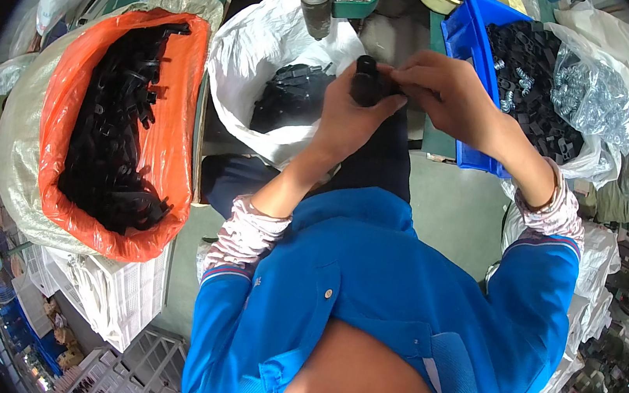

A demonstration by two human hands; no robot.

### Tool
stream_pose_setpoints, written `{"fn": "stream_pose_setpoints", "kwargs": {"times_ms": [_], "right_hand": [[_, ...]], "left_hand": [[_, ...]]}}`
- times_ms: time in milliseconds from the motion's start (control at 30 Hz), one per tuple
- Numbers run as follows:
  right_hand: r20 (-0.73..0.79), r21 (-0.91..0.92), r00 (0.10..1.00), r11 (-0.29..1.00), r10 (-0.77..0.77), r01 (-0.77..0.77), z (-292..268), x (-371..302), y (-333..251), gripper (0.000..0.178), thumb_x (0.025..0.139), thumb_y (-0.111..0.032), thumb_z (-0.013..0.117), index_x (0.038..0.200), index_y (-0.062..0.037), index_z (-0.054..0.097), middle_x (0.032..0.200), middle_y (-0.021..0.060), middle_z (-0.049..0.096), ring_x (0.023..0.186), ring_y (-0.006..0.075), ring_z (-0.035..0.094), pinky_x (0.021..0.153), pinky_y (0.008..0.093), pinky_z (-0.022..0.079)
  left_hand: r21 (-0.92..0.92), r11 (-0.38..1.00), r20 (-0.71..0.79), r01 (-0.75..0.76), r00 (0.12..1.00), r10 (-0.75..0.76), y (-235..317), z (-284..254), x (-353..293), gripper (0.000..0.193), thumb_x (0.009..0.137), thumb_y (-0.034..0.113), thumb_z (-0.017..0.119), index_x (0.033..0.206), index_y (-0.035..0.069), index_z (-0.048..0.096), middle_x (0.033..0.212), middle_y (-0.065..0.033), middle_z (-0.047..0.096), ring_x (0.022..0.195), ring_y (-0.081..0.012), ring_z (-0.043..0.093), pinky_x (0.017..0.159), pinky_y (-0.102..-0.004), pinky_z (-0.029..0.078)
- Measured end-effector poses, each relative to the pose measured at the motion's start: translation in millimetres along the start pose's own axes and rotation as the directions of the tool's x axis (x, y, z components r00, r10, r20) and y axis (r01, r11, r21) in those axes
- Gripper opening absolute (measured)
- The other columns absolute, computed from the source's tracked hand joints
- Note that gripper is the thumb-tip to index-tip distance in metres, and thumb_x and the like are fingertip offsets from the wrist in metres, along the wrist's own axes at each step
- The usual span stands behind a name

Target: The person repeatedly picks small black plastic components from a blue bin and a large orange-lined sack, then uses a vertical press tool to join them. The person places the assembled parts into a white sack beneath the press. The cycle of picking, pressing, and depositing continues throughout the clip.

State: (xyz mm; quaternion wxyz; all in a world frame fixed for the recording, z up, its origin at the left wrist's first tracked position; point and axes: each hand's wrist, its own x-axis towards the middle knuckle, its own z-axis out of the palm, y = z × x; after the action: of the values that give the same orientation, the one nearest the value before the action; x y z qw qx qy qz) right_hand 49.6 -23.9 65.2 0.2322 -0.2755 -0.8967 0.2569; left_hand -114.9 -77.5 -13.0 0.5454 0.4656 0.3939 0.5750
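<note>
Left hand [349, 118]'s wrapped round a black plastic part [365, 85] at its 1 o'clock, long axis looks roughly 12-to-6. Right hand [452, 96]'s fingertips are pinched together by the part's 3 o'clock side, can't tell on what.

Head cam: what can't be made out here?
All in the head view:
Small black rounded part in the bare left hand: lower portion hidden by that hand.
Bare right hand: whether its fingertips grip anything; fingers overlap, too small.
Black plastic pieces in the blue rectangular bin: some covered by the clear plastic bag of silvery parts.
Green plastic tub: far side cut off by the top edge.
</note>
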Motion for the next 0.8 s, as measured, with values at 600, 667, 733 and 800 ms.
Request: {"fn": "stream_pose_setpoints", "kwargs": {"times_ms": [600,667,733,800], "right_hand": [[0.052,0.836,0.888,0.466,0.457,-0.289,92.3,15.3,10.2,0.031,0.091,-0.013,0.058,0.118,0.0026,0.057,0.097,0.0103,0.065,0.082,0.0145,0.062,0.075,0.0273,0.051],[0.04,0.84,0.902,0.475,0.429,-0.263,95.5,21.1,16.4,0.03,0.091,-0.011,0.059,0.118,0.0026,0.057,0.095,0.0106,0.066,0.081,0.0147,0.063,0.075,0.0272,0.051],[-0.01,0.826,0.912,0.517,0.41,-0.224,99.7,24.3,18.1,0.03,0.09,-0.009,0.06,0.117,0.0031,0.058,0.093,0.0108,0.066,0.08,0.0149,0.064,0.074,0.027,0.051],[-0.092,0.789,0.915,0.589,0.392,-0.173,107.6,28.0,15.1,0.029,0.089,-0.007,0.061,0.116,0.0041,0.058,0.092,0.011,0.066,0.079,0.0149,0.064,0.073,0.0266,0.051]], "left_hand": [[0.582,0.688,-0.028,-0.434,0.835,0.55,17.7,-84.5,-5.6,0.013,0.076,-0.003,0.067,0.089,-0.001,0.062,0.088,-0.0118,0.064,0.081,-0.0223,0.063,0.075,-0.0288,0.049],[0.611,0.696,-0.043,-0.378,0.862,0.506,22.6,-88.5,-5.9,0.013,0.076,-0.003,0.067,0.088,-0.001,0.062,0.089,-0.0114,0.064,0.081,-0.0208,0.063,0.075,-0.0286,0.049],[0.597,0.74,-0.114,-0.31,0.88,0.46,22.0,-88.4,-5.2,0.008,0.078,-0.001,0.066,0.085,-0.002,0.063,0.084,-0.0087,0.065,0.076,-0.0151,0.062,0.071,-0.0267,0.049],[0.484,0.856,-0.232,-0.183,0.916,0.327,17.1,-88.5,-6.4,0.009,0.076,0.0,0.069,0.082,-0.001,0.063,0.079,-0.0075,0.063,0.074,-0.0159,0.063,0.067,-0.0264,0.049]]}}
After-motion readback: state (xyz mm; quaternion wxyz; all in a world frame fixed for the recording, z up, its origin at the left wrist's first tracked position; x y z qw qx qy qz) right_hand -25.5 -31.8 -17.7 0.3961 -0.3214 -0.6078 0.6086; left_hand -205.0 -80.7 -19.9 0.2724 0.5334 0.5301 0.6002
